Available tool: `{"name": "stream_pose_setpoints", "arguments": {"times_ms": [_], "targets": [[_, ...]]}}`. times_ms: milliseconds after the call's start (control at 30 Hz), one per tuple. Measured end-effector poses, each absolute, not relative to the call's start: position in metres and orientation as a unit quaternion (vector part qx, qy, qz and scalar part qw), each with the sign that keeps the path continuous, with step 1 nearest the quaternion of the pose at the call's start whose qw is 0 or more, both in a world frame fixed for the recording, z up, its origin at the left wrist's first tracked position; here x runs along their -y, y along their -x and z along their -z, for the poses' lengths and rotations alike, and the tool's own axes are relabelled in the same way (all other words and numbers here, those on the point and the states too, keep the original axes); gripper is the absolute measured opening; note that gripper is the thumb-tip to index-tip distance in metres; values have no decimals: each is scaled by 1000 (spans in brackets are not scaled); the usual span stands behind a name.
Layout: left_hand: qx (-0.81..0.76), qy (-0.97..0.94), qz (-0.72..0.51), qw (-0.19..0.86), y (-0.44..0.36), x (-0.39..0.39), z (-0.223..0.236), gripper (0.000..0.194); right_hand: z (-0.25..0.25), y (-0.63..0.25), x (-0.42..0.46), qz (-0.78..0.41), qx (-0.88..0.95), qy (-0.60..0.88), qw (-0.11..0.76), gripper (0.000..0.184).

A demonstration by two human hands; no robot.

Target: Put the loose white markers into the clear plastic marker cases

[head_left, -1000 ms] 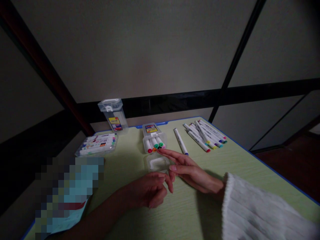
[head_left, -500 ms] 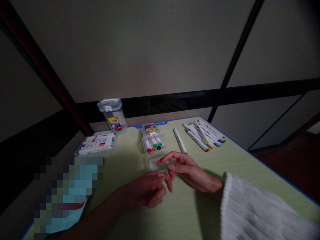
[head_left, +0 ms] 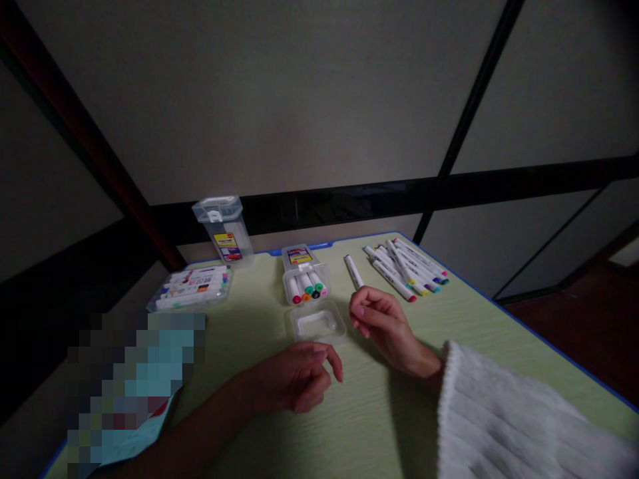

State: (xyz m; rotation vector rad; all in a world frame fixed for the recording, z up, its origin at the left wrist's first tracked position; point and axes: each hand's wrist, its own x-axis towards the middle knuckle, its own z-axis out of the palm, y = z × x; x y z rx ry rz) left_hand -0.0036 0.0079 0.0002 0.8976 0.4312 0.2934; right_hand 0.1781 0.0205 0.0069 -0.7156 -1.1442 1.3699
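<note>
My right hand (head_left: 383,327) is over the near end of a single white marker (head_left: 353,271) that lies on the table. Its fingers are curled in with the thumb against them, and no object shows in them. The marker's near end is hidden behind the hand. Lower and to the left, my left hand (head_left: 304,378) hovers with loosely bent fingers, the index finger apart from the rest, and holds nothing. Between and beyond my hands is a clear plastic marker box (head_left: 305,269) on its side, white markers with coloured ends inside. Its open lid (head_left: 318,324) lies toward me.
A pile of white markers (head_left: 404,266) lies at the back right. At the back left stands a clear lidded container (head_left: 227,229); a flat clear case of markers (head_left: 192,286) lies before it. A light-blue item (head_left: 154,372), partly pixelated, is at the left. A wall rises behind the table (head_left: 479,359).
My right hand has moved right, away from the box lid to the near end of the single marker, and its fingers have curled in. My left hand has stayed nearly still.
</note>
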Motion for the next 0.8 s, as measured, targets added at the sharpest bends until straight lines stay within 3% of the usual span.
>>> {"name": "stream_pose_setpoints", "arguments": {"times_ms": [233, 433, 633, 800], "targets": [[-208, -428, -145, 868, 3, -7, -1, 32, -2, -187, -36, -464, 504, 381, 621, 13], [-218, -434, -141, 863, 3, -8, -1, 32, -1, -200, -48, -294, 588, 456, 601, 14], [-206, -429, -135, 869, 3, -8, -1, 31, -4, -222, -55, -42, 709, 535, 457, 10], [-203, -424, -146, 870, 3, -8, 0, 30, -5, -240, -67, 68, 708, 582, 394, 14]]}}
